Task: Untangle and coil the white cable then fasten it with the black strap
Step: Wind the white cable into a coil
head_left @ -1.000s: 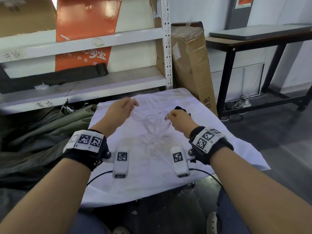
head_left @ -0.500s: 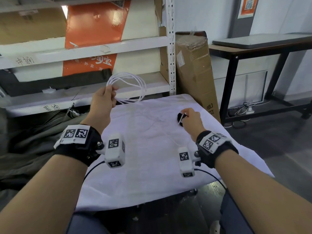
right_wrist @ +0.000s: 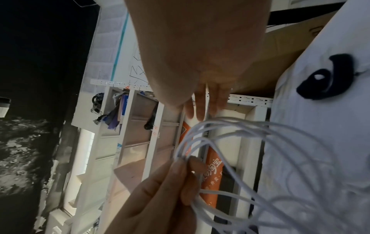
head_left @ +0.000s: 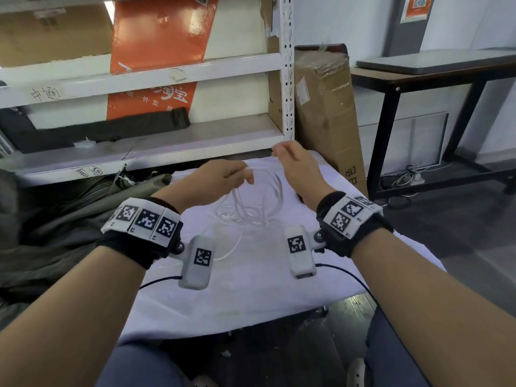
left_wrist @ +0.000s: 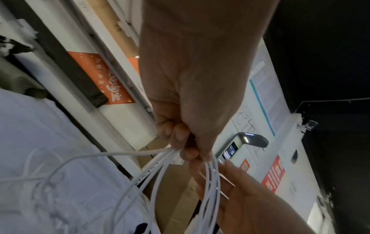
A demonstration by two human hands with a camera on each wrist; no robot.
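Note:
The white cable hangs in several loose loops over the white cloth. My left hand pinches the top of the loops together; in the left wrist view the strands fan out below its fingertips. My right hand is raised just right of the loops, its fingers straight and beside the strands. A loose tail trails down the cloth. The black strap lies curled on the cloth, and in the head view my right wrist hides it.
The cloth-covered table has a white metal shelf behind it and a tall cardboard box at its right rear corner. A black-framed desk stands further right. Grey-green fabric is heaped to the left.
My left hand has come down from the upper left to the middle with the loops. My right hand has lifted away from the black strap up to the loops.

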